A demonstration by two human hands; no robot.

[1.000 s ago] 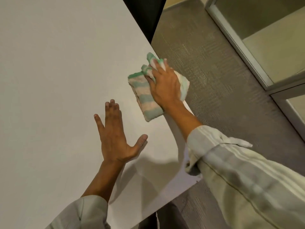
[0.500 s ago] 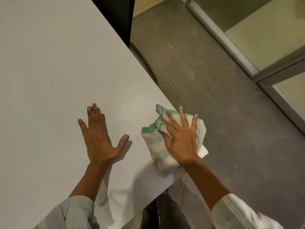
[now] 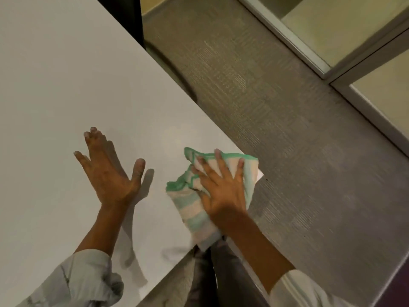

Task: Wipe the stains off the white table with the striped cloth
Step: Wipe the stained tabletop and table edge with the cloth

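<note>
The white table point(image 3: 66, 85) fills the left of the head view, its near right corner under the striped cloth point(image 3: 192, 209). The cloth is crumpled, green and cream, and hangs a little over the table's edges. My right hand point(image 3: 221, 191) lies flat on top of it with fingers spread, pressing it down at the corner. My left hand point(image 3: 110, 171) rests palm down on the bare table to the cloth's left, fingers apart, holding nothing. A faint grey smear point(image 3: 174, 251) shows near the front edge.
Grey carpet point(image 3: 287, 151) lies right of the table. A glass partition with a pale metal frame point(image 3: 327, 69) runs along the upper right. A dark panel point(image 3: 124, 16) stands beyond the table's far edge. My dark trouser legs point(image 3: 221, 273) show below the corner.
My right hand has dragged the cloth along the table's right edge toward me, down to the near corner, and has spread flatter. My left hand has stayed planted on the table.
</note>
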